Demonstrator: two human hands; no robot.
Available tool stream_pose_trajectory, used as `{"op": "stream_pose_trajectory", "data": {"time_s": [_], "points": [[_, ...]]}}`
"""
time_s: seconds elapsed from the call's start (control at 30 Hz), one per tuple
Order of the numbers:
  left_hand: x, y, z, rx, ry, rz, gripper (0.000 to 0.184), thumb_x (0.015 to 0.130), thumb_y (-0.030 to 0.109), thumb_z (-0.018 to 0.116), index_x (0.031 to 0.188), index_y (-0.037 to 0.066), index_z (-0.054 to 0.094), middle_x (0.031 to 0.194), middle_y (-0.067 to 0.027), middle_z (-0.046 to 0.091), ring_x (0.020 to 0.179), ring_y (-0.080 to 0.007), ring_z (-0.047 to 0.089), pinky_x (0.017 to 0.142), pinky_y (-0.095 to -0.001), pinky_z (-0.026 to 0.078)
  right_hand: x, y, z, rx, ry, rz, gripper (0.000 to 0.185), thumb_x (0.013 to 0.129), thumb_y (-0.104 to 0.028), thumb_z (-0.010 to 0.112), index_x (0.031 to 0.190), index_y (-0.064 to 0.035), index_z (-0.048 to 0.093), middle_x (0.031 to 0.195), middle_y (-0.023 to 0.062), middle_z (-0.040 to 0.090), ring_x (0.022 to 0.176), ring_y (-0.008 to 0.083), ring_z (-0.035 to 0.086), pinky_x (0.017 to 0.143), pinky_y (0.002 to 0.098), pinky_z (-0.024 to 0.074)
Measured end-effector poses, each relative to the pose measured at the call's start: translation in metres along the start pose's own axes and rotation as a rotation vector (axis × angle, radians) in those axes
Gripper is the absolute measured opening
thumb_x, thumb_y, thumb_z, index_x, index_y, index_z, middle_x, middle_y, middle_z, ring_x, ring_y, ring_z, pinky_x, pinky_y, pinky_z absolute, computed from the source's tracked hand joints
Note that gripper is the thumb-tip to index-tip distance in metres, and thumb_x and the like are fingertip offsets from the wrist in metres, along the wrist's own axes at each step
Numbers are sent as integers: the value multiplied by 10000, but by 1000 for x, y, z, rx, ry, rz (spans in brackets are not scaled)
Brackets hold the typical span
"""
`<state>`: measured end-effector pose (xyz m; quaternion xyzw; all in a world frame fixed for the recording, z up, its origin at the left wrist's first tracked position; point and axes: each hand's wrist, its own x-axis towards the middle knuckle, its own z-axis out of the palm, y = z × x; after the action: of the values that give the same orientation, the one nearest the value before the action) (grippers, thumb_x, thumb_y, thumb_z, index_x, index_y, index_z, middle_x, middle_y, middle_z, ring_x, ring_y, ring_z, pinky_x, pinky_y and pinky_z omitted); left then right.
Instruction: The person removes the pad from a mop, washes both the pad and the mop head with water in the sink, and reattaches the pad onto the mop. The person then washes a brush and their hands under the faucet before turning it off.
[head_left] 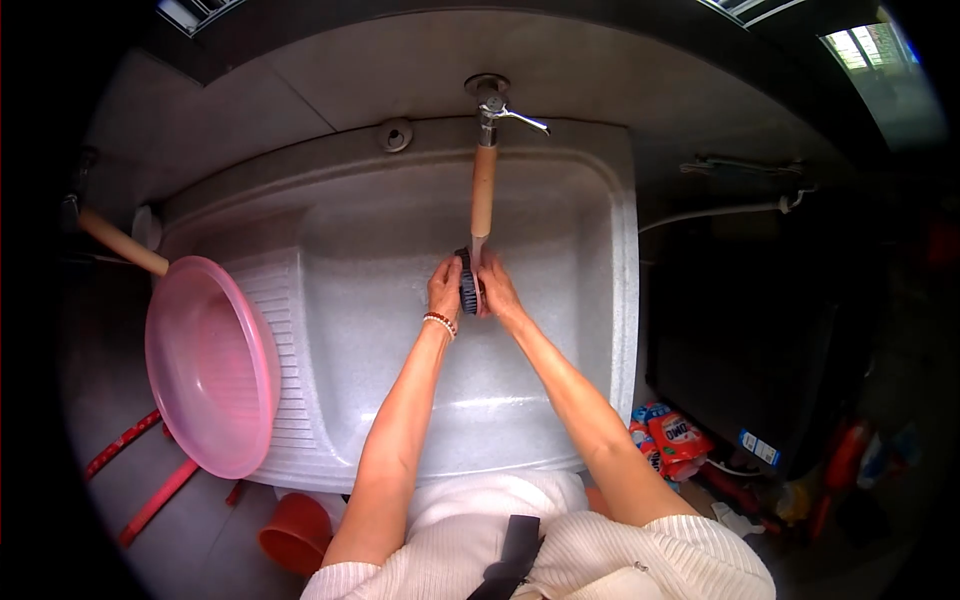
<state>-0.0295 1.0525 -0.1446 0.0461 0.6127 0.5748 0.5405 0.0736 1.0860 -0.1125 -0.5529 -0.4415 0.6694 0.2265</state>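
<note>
A scrub brush (468, 288) with dark bristles and a pinkish back is held on edge over the sink basin (400, 350). My left hand (444, 288), with a beaded bracelet at the wrist, closes on the bristle side. On the other side, my right hand (499, 289) grips the back of the brush, its fingertips partly hidden. Just above both hands hangs a tan hose (483, 190), fitted to the chrome tap (490, 108). A stream of water seems to come from its end onto the brush.
A pink plastic basin (262, 390) leans on the ribbed washboard (280, 330) at the left. Below it stands a red bucket (294, 534). Red detergent bags (680, 440) lie on the floor to the right, near a dark appliance (750, 330). Another hose (120, 240) hangs at far left.
</note>
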Motion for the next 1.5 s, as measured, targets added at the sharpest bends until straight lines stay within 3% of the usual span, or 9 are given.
{"op": "stream_pose_trajectory", "data": {"time_s": [0.13,0.4,0.53,0.7,0.9,1.1,1.2,1.33,1.5], "points": [[13,-15,-16,-50,-6,-192,179,841,136,607,952,-4,593,782,-41,602,622,-102,551,516,-201,451,-18,-9,0,73,-1,96,366,913,-315,372,1214,-113,411,779,57,562,403,121,480,298,239,343],[31,-11,-33,-345,255,-261,102,824,57,603,887,-23,603,777,-78,619,569,-112,543,490,-186,460,-17,-14,-22,47,209,241,382,913,-356,361,1235,-157,414,733,49,557,412,110,475,313,240,368],[30,7,-41,-26,221,-373,139,825,121,610,830,-16,624,718,-50,621,558,-122,539,483,-234,455,-10,-10,-33,73,120,193,397,899,-354,365,1258,-185,387,767,46,568,444,109,498,335,245,399],[7,20,1,108,68,-173,151,813,135,635,892,8,651,751,-30,635,622,-105,547,589,-210,444,-10,-15,-7,-192,51,93,421,875,-326,387,1269,-179,357,972,175,598,737,319,621,577,378,507],[21,-5,-18,-170,66,-269,114,817,87,611,899,11,637,802,-47,632,667,-123,577,608,-233,482,-11,7,-1,-440,138,-192,407,879,-323,369,1251,-158,371,1059,180,578,982,430,521,861,442,409],[9,-12,-28,-150,100,-299,134,823,87,607,927,3,606,846,-70,621,708,-163,591,663,-254,511,-10,-13,-15,98,217,223,362,902,-363,348,1192,-151,395,797,29,543,544,112,525,400,247,387],[-39,35,9,74,-21,-378,156,821,110,621,940,9,606,856,-63,620,725,-154,590,677,-255,510,-2,-3,-17,191,190,112,366,906,-347,353,1225,-170,371,784,7,506,556,70,485,416,212,368],[-32,0,-5,-114,-136,-357,145,827,69,600,957,4,597,871,-54,623,747,-117,587,639,-214,507,13,15,-5,19,377,-118,365,911,-370,387,1161,-106,413,1035,96,540,924,207,543,732,295,458],[-26,-1,-4,-71,27,-310,86,802,22,613,885,-1,613,797,-48,618,688,-116,577,610,-214,509,9,17,0,135,394,-51,369,917,-380,390,1160,-103,411,1060,107,542,969,242,534,808,305,428]]}}
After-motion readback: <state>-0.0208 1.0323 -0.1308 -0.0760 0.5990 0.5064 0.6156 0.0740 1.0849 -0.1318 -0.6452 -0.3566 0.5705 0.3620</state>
